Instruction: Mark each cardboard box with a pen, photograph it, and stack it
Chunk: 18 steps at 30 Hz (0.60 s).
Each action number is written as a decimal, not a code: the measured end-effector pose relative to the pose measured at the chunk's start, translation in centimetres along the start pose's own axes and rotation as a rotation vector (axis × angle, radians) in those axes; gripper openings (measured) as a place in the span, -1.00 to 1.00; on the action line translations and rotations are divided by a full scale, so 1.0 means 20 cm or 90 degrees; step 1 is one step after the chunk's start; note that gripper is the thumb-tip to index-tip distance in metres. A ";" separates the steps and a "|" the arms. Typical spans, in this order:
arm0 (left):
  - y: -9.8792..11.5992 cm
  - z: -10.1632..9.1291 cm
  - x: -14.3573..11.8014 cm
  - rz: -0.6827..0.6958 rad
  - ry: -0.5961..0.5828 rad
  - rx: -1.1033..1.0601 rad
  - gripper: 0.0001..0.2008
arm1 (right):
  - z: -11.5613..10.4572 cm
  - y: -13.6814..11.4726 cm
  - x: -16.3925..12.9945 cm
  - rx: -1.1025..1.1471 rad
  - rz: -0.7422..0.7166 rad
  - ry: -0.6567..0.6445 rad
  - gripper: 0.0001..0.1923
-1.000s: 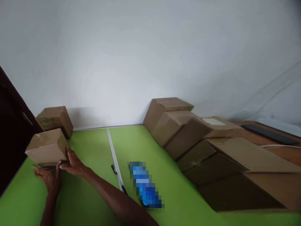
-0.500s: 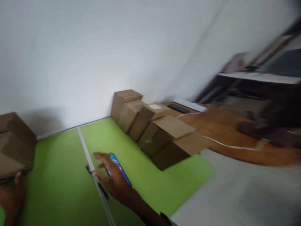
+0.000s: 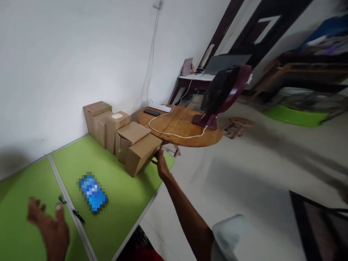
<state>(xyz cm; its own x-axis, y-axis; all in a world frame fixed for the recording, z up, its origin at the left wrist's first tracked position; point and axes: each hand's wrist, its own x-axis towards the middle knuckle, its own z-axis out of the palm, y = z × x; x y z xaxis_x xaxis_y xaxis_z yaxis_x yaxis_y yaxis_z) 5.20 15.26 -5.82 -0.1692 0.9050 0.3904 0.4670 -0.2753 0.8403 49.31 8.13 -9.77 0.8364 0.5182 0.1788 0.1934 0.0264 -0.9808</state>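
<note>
A row of several brown cardboard boxes runs along the right side of a green table [image 3: 122, 203]. My right hand [image 3: 161, 165] reaches out to the nearest cardboard box [image 3: 141, 154] at the row's end and touches its right side near the table's edge. My left hand [image 3: 51, 228] hovers above the green top at the lower left, fingers spread, holding nothing. A blue pixelated phone [image 3: 92, 193] lies flat between the two hands. Beside it, a black pen [image 3: 71, 210] rests along the table's white seam.
A round wooden table [image 3: 187, 134] stands just past the boxes, carrying a maroon fan [image 3: 223, 92], a white cable, a power strip and a dark phone. A small wooden stool [image 3: 236, 127] and a dark desk stand farther back on the grey floor.
The view has swung right, away from the two boxes at the left. My right hand left the small box, passed over the phone and reached the end box. My left hand lifted free.
</note>
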 end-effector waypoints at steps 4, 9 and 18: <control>0.13 0.40 -0.20 0.055 -0.266 -0.104 0.13 | -0.01 0.12 -0.29 0.029 0.058 -0.097 0.28; 0.27 0.70 -0.26 0.068 -0.484 -0.189 0.10 | -0.03 0.10 -0.48 0.038 0.022 -0.235 0.20; 0.34 0.20 -0.27 0.033 -0.429 -0.157 0.02 | -0.05 -0.31 -0.58 0.065 -0.060 -0.368 -0.27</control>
<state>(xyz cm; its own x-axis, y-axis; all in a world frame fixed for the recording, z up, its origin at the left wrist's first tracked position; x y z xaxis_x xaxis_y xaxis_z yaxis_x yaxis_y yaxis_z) 12.77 9.78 -3.67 0.4577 0.8703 0.1820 0.2373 -0.3169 0.9183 38.86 1.08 -5.68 0.3980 0.8903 0.2214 0.1791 0.1613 -0.9705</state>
